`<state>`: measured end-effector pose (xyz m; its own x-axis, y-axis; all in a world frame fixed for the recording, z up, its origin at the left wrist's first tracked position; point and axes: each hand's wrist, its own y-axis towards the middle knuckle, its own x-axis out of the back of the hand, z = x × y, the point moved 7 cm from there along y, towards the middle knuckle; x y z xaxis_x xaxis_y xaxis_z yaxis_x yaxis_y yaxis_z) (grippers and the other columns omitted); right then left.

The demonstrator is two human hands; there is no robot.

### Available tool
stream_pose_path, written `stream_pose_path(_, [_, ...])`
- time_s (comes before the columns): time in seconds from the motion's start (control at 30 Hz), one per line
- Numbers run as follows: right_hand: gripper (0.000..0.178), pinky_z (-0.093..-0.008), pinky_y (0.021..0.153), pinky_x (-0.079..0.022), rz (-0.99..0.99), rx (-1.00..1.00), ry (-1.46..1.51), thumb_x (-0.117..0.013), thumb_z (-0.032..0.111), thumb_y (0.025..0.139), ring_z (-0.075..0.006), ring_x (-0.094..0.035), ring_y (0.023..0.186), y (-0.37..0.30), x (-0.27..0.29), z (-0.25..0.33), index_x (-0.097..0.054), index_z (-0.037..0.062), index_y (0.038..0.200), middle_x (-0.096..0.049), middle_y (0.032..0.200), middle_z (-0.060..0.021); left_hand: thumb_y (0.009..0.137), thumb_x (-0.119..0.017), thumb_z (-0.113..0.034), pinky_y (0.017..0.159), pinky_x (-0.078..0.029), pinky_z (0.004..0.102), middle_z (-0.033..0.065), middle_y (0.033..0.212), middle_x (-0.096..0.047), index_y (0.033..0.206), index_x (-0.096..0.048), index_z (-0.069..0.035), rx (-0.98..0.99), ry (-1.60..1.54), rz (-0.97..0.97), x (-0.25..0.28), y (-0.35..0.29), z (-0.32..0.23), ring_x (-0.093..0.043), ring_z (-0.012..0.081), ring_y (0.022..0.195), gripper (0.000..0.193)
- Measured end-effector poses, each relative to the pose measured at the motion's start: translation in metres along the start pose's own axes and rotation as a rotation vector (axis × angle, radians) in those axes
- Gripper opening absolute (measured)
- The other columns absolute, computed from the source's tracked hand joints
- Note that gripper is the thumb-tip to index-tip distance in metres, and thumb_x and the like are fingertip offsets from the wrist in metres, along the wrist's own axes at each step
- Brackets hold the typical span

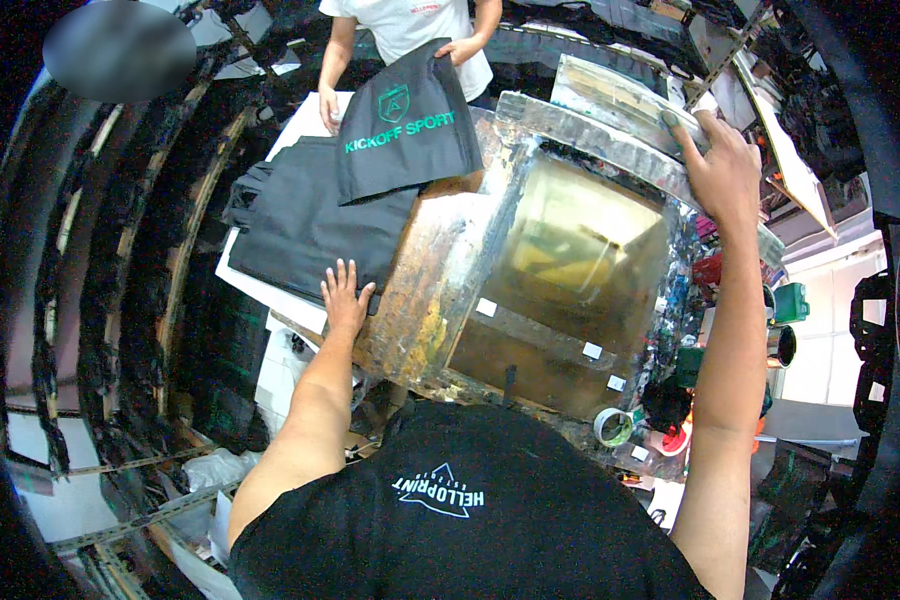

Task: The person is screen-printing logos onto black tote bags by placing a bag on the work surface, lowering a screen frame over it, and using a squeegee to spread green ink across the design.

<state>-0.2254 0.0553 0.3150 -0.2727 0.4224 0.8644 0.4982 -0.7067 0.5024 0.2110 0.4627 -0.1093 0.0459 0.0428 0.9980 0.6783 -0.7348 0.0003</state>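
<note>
My left hand (345, 298) lies with its fingers spread on the near edge of a stack of black fabric bags (305, 225). My right hand (722, 165) grips the edge of a worn, pale screen-printing frame (620, 105) at the far right, thumb on one side and fingers over the other. Between my arms is a glossy, brownish flat panel (560, 290), with small white squares on it. Across the stack, a co-worker's hand (460, 50) holds up a black bag (410, 130) with a green print. The co-worker's other hand (329, 108) is beside that bag.
The bags rest on a white board (245, 268) beside a stained wooden table surface (420, 290). A tape roll (613, 427) sits at the near right of the panel. Green containers (790, 303) stand beyond my right forearm. Shelving racks (170, 270) line the left.
</note>
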Motion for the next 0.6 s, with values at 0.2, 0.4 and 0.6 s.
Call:
stream_pose_path(0.2, [0.054,-0.0555,0.100,-0.043,-0.067,0.004,0.023,-0.056,0.058,0.097,-0.0376,-0.066,0.112,-0.003,0.006,0.003,-0.068,0.0096,0.118,-0.072,0.111,-0.0186,0.111,-0.036,-0.045,0.124,-0.025,0.0544,0.0055,0.168,-0.032,0.159,-0.039,-0.025,0.058,0.002,-0.005,0.002,0.005,0.000,-0.030,0.0368,0.153,0.052])
stream_pose_path(0.4, [0.059,-0.0475,0.099,-0.043,0.019,-0.027,0.020,-0.057,0.058,0.097,-0.0338,-0.064,0.119,-0.004,0.010,0.010,-0.070,0.0066,0.122,-0.071,0.123,-0.0187,0.110,-0.036,-0.048,0.113,-0.041,0.0472,0.0146,0.152,-0.054,0.150,-0.053,-0.018,0.103,-0.380,0.206,0.033,0.037,0.033,-0.048,0.0418,0.140,0.053])
stream_pose_path(0.6, [0.057,-0.0541,0.094,-0.046,-0.115,0.012,0.031,-0.053,0.062,0.097,-0.0351,-0.068,0.106,-0.011,0.010,0.002,-0.069,0.0102,0.113,-0.072,0.103,-0.0155,0.109,-0.038,-0.048,0.111,-0.042,0.0523,0.0184,0.147,-0.056,0.143,-0.058,-0.008,-0.202,-0.270,0.267,0.103,0.063,-0.064,-0.056,0.0412,0.131,0.057])
